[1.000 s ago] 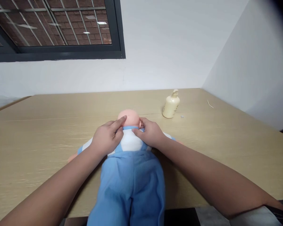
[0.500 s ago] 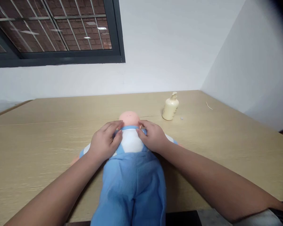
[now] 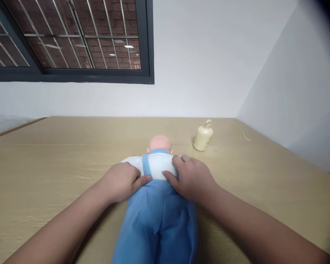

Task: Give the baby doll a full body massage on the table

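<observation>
A baby doll [image 3: 159,209] in a white top and blue overalls lies stretched out on the table, its bald pink head pointing away from me. No facial features show on the side I see. My left hand [image 3: 123,179] grips the left side of its torso, thumb across the waist of the overalls and fingers curled around the side, partly hidden. On the opposite side, my right hand [image 3: 194,178] is closed around the torso, its thumb on the white back panel. The doll's lower legs run out of the bottom of the view.
A cream pump bottle [image 3: 203,137] stands beyond the doll to the right, with a tiny pale bit [image 3: 215,149] beside it. A thin white strip [image 3: 246,136] lies farther right on the wooden table [image 3: 57,165]. White walls and a barred window [image 3: 85,40] are behind.
Both hands have moved from beside the doll's neck and shoulders down to the sides of its torso and now grip there. The camera view has shifted slightly.
</observation>
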`<state>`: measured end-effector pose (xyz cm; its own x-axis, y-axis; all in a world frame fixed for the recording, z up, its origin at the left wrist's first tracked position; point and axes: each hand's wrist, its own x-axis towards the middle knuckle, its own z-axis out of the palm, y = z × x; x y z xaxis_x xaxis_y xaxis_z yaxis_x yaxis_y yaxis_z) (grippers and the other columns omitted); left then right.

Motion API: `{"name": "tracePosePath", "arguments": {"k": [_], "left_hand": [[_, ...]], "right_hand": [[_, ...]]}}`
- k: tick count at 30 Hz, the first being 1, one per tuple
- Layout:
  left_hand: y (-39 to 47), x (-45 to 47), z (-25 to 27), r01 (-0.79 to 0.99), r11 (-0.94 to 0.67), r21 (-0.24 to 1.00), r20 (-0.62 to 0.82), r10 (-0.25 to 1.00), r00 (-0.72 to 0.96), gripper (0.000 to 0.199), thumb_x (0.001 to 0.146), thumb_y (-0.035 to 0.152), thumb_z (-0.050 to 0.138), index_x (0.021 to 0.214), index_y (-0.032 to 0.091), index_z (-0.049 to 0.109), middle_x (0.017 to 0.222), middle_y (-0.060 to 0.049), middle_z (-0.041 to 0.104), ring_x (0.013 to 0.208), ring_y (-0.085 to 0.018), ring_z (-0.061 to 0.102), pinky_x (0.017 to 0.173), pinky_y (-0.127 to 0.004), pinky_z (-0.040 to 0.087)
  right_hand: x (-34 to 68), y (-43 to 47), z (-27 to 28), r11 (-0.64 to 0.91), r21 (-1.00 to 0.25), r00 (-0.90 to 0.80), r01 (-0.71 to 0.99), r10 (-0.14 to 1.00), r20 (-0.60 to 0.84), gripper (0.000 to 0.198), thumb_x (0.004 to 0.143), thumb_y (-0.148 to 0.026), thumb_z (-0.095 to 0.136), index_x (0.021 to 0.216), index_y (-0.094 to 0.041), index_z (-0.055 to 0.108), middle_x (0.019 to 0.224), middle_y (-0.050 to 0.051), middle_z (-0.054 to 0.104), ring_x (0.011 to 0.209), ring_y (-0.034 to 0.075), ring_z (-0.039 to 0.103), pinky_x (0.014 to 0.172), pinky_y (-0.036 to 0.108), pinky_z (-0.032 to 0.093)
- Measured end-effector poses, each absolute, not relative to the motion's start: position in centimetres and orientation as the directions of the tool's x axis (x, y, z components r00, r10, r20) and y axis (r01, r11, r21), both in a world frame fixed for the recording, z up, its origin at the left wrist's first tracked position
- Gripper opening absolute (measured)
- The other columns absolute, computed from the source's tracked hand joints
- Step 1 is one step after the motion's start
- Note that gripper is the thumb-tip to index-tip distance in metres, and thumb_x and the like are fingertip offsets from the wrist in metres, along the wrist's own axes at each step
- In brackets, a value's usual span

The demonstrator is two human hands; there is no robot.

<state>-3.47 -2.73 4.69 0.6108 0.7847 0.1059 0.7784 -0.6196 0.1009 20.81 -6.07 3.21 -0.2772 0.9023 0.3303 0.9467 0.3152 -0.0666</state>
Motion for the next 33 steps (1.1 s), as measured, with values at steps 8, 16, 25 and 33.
{"name": "tracePosePath", "arguments": {"k": [8,16,25,33], "left_hand": [[-2.5,-4.2,3.2,0.804,-0.488,0.34,-0.014,0.852,0.523,0.054,0.095,0.062,0.037,0.07,0.022,0.064,0.071,-0.006,0.069,0.062,-0.022,0.061,0.055,-0.031,0.037],[-0.1,-2.9,0.8,0.515,-0.33,0.791,0.161,0.925,0.345,0.046,0.094,0.061,0.044,0.084,0.019,0.058,0.086,-0.004,0.066,0.087,-0.026,0.063,0.08,-0.037,0.047],[-0.1,-2.7,0.9,-0.116,-0.19,0.975,0.218,0.919,0.328,0.062,0.075,0.036,0.081,0.128,0.017,0.056,0.126,-0.013,0.065,0.117,-0.032,0.06,0.099,-0.043,0.048],[-3.7,-2.6,3.7,0.108,-0.638,0.762,0.516,0.7,0.493,0.056,0.09,0.041,0.061,0.143,0.026,0.05,0.145,-0.011,0.053,0.131,-0.033,0.05,0.112,-0.05,0.036]], "right_hand": [[20.9,-6.8,3.2,0.18,-0.223,-0.184,0.958,0.983,0.004,0.079,0.092,-0.072,0.032,0.142,-0.012,0.044,0.086,0.017,0.071,0.078,0.031,0.067,0.063,0.036,0.041],[20.6,-5.0,2.1,0.122,-0.48,-0.163,0.869,0.986,-0.043,0.097,0.091,-0.074,0.034,0.158,-0.009,0.007,0.119,0.023,0.066,0.107,0.038,0.064,0.086,0.045,0.045],[21.3,-3.1,0.7,0.004,-0.955,-0.201,0.296,0.978,-0.058,0.11,0.077,-0.043,0.075,0.158,-0.032,0.002,0.144,0.011,0.051,0.118,0.028,0.06,0.098,0.045,0.048],[20.2,-3.1,2.0,-0.33,-0.844,-0.496,-0.423,0.864,-0.088,0.069,0.09,-0.071,0.043,0.134,-0.02,0.054,0.12,0.012,0.067,0.108,0.027,0.066,0.095,0.044,0.051]]}}
